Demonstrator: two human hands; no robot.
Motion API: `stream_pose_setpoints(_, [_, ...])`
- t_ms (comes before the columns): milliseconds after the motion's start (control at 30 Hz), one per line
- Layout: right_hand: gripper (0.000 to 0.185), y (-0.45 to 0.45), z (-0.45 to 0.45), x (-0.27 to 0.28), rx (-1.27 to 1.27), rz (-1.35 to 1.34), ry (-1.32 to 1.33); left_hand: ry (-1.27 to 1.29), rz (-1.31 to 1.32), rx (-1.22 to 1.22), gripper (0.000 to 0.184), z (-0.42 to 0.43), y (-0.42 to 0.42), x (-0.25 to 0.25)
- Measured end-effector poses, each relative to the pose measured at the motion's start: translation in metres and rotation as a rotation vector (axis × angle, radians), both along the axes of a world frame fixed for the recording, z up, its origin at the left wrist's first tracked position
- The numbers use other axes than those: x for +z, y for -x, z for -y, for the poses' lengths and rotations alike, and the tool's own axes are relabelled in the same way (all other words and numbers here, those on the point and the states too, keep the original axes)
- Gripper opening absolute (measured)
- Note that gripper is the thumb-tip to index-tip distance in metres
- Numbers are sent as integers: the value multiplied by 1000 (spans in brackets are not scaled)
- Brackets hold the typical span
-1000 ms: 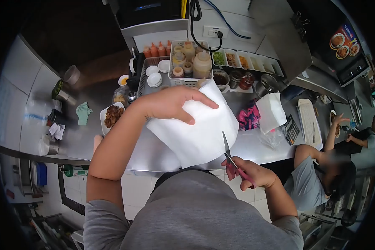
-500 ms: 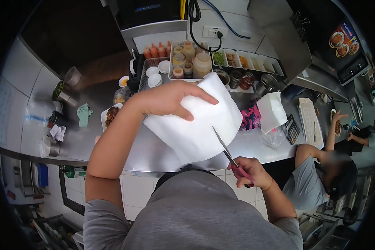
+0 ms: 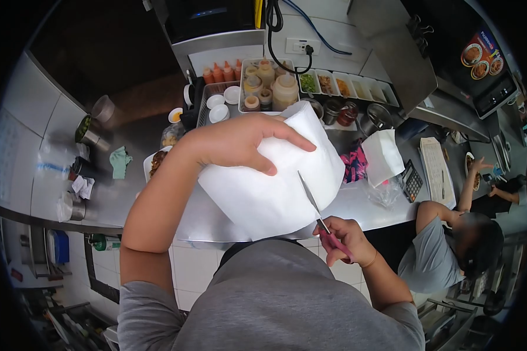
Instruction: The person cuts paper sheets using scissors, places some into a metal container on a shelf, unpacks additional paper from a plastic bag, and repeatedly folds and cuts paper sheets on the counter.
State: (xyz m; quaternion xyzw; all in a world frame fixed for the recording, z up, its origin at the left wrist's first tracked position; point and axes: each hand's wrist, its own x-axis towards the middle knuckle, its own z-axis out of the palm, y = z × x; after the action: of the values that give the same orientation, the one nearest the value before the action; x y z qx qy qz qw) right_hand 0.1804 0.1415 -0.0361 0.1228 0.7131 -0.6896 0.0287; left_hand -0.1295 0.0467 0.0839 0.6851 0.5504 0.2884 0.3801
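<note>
A large white paper-like sheet curves in front of me over the steel counter, its upper end rolled or folded. My left hand holds it from above, thumb and forefinger spread across its surface; the other fingers are hidden behind it. Pink-handled scissors are in my right hand, at the sheet's lower right. Their blades look nearly closed and point up across the white surface. Whether an edge sits between the blades, I cannot tell.
Behind the sheet on the steel counter stand a tray of sauce bottles and a row of topping containers. To the right lie a patterned cloth, a calculator and a clipboard. A person is at the right.
The sheet's lower edge has shifted slightly down and right, and my left fingers have moved a little the same way. My right hand with the scissors has moved slightly left and up.
</note>
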Motion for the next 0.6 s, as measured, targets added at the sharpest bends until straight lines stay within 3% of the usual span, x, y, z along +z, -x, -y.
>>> stream_pose_setpoints(133, [74,-1,3,-6,-25,40,-115,-37,13,4,64,4,2,4])
stream_pose_setpoints(333, [76,24,14,11,-18,-247,19,7,44,-12,63,7,-7,5])
stream_pose_setpoints(433, [82,24,13,12,6,-200,2,-11,25,-23,63,9,-9,6])
stream_pose_setpoints(600, [76,14,11,-3,-31,-44,-193,-12,45,-9,65,15,-7,10])
